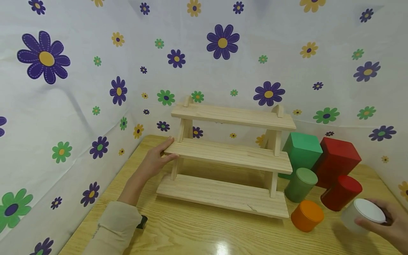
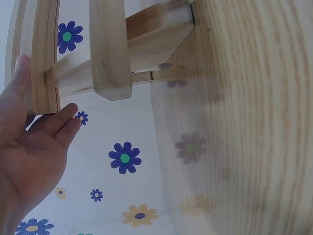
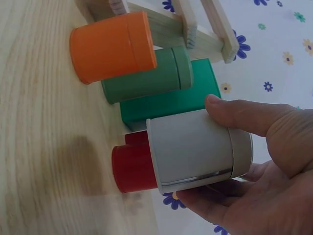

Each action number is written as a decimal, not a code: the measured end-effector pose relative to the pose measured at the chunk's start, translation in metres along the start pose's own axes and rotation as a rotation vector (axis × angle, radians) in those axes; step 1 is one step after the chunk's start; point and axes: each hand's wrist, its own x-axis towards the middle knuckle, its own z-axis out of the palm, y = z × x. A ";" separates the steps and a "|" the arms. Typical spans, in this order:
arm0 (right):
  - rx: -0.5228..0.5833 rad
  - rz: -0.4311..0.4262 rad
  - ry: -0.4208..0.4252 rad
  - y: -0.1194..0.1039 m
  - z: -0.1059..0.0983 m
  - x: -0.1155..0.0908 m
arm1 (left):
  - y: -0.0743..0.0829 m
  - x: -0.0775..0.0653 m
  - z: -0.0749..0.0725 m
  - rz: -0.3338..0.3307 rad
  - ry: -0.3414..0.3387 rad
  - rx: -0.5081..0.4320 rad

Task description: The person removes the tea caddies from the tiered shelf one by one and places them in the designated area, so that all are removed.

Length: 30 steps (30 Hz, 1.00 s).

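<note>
A three-tier wooden display shelf (image 1: 223, 156) stands in the middle of the table. My left hand (image 1: 155, 160) grips the left end of its middle board, and in the left wrist view the thumb and fingers (image 2: 67, 122) lie on either side of that board end. At the far right my right hand (image 1: 390, 221) holds a white round canister (image 1: 357, 216) by its upper part. The right wrist view shows the white canister (image 3: 190, 152) raised over the table, thumb on one side and fingers on the other.
Right of the shelf stand an orange short canister (image 1: 306, 216), a green canister (image 1: 300, 186) and a red canister (image 1: 341, 193). Behind them are a tall green box (image 1: 301, 148) and a tall red box (image 1: 339, 159). A flower-print cloth (image 1: 204, 71) walls the table's back and sides.
</note>
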 end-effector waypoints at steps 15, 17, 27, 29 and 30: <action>-0.108 0.120 -0.234 0.004 0.009 0.008 | -0.002 0.001 0.000 -0.004 0.005 -0.005; -0.118 0.144 -0.242 0.004 0.011 0.007 | -0.003 0.001 0.001 -0.004 0.005 -0.003; -0.114 0.177 -0.285 0.008 0.016 0.011 | -0.002 0.001 0.000 -0.001 0.003 0.009; -0.118 0.190 -0.296 0.011 0.018 0.011 | -0.002 0.001 0.000 0.000 0.003 0.011; -0.117 0.198 -0.301 0.012 0.019 0.011 | -0.002 0.001 0.000 0.000 0.003 0.011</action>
